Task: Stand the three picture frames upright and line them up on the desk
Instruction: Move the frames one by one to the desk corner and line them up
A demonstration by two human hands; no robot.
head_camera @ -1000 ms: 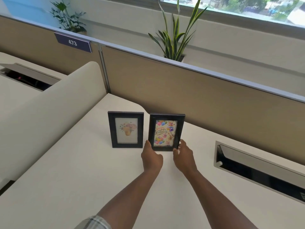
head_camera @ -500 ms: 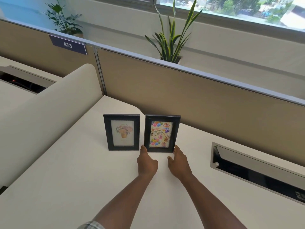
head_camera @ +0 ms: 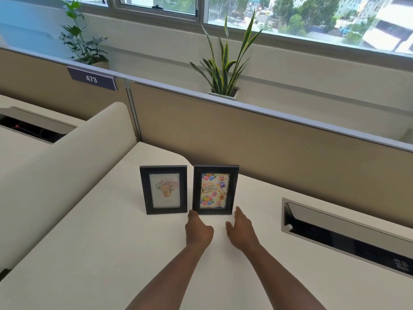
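Note:
Two black picture frames stand upright side by side on the white desk [head_camera: 93, 253]. The left frame [head_camera: 163, 189] shows a flower pot picture; the right frame [head_camera: 215, 190] shows a colourful birthday card. My left hand [head_camera: 197, 229] rests on the desk just below the birthday frame's lower left corner, fingertips at its base. My right hand [head_camera: 241, 227] lies below its lower right corner, fingers apart and slightly off the frame. Neither hand holds anything. Only these two frames are in view.
A tan partition [head_camera: 268, 139] runs behind the frames. A cable tray opening [head_camera: 344, 233] is set into the desk at the right. A curved cream divider [head_camera: 67, 157] borders the left. A snake plant [head_camera: 225, 70] stands beyond the partition.
Both hands have let go of the birthday frame's sides and dropped to the desk in front of it. The frame stays standing beside the flower frame.

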